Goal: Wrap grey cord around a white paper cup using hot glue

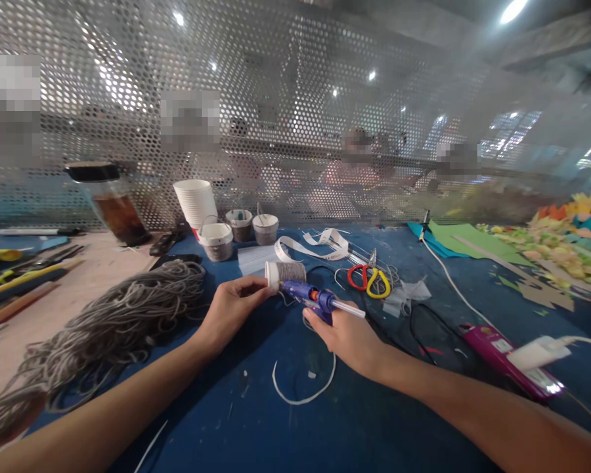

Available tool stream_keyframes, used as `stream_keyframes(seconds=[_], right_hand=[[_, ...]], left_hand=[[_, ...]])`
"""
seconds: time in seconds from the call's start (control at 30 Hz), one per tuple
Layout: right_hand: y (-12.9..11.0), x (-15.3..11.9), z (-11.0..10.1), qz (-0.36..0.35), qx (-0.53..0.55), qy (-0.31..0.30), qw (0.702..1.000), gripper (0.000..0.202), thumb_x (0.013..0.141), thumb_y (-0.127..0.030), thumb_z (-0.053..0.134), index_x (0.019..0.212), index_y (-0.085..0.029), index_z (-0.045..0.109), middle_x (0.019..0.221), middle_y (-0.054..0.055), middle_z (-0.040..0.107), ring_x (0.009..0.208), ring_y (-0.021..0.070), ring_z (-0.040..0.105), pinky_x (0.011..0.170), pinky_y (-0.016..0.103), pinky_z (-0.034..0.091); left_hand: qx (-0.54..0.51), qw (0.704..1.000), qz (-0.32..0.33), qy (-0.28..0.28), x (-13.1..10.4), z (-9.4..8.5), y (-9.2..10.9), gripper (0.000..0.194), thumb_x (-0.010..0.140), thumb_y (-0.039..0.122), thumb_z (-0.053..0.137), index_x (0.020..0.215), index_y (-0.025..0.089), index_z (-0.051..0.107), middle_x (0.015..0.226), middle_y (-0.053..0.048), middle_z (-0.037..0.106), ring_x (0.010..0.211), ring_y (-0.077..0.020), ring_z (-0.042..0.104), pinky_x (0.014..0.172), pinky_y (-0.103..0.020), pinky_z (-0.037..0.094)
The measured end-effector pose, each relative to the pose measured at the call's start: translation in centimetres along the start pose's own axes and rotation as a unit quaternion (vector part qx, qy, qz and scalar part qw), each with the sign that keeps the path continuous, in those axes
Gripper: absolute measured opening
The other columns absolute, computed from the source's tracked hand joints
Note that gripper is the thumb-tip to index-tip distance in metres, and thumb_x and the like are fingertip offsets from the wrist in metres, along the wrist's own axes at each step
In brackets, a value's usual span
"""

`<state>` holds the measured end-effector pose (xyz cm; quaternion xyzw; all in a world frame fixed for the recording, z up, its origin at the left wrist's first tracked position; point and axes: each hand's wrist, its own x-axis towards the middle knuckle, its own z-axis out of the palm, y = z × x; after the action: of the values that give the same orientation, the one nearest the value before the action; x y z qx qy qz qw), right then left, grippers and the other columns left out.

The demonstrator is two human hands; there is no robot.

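Observation:
My left hand (231,305) pinches the white rim of a small paper cup (291,271) that lies on its side, its wall wrapped in grey cord. A blue glue gun (299,289) with a clear glue stick (349,309) at its back is gripped in my right hand (350,335). The gun's nozzle is at the cup's rim, close to my left fingertips. A thin pale cord (303,402) curves over the blue table below my hands.
Left: a bundle of grey cord (123,315) and a lidded jar (118,210). Behind: stacked paper cups (196,202), small cord-wrapped buckets (217,243) and a white tape (320,251). Right: scissors (378,284), a magenta power strip (492,348) and green paper (473,242). People show behind the mesh.

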<state>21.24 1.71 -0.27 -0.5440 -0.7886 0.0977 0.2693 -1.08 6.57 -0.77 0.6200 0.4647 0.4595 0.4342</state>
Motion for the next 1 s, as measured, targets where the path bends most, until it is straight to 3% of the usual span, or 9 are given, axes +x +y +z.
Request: stream_keyframes(seconds=[0.57,0.83,1.0], right_hand=[[0.0,-0.4,0.0,-0.007,0.003,-0.02,1.0,0.025,0.091,-0.042,0.044,0.098,-0.021,0.056,0.077,0.004,0.066,0.072,0.0205,0.063,0.061,0.029,0.042],[-0.4,-0.5,-0.5,-0.006,0.076,0.033,0.997,0.025,0.091,-0.044,0.045,0.09,-0.021,0.054,0.067,0.0,0.061,0.058,0.0139,0.057,0.056,0.026,0.04],[-1.1,-0.9,-1.8,-0.035,0.127,-0.001,0.991,0.022,0.089,-0.042,0.047,0.099,-0.022,0.047,0.065,-0.004,0.056,0.053,0.0111,0.052,0.053,0.024,0.039]], left_hand=[[0.004,1.0,0.0,0.0,0.1,0.0,0.2,0.024,0.075,0.038,0.068,0.088,0.018,0.072,0.089,-0.004,0.072,0.084,-0.0205,0.062,0.079,-0.029,0.044],[-0.027,0.999,-0.004,0.035,-0.1,-0.2,0.4,0.024,0.075,0.036,0.068,0.089,0.018,0.072,0.087,-0.004,0.071,0.081,-0.0184,0.061,0.078,-0.028,0.044],[-0.073,0.995,-0.02,0.058,0.2,-0.4,-0.2,0.028,0.072,0.037,0.07,0.092,0.017,0.072,0.088,-0.005,0.071,0.078,-0.0171,0.061,0.077,-0.029,0.046]])
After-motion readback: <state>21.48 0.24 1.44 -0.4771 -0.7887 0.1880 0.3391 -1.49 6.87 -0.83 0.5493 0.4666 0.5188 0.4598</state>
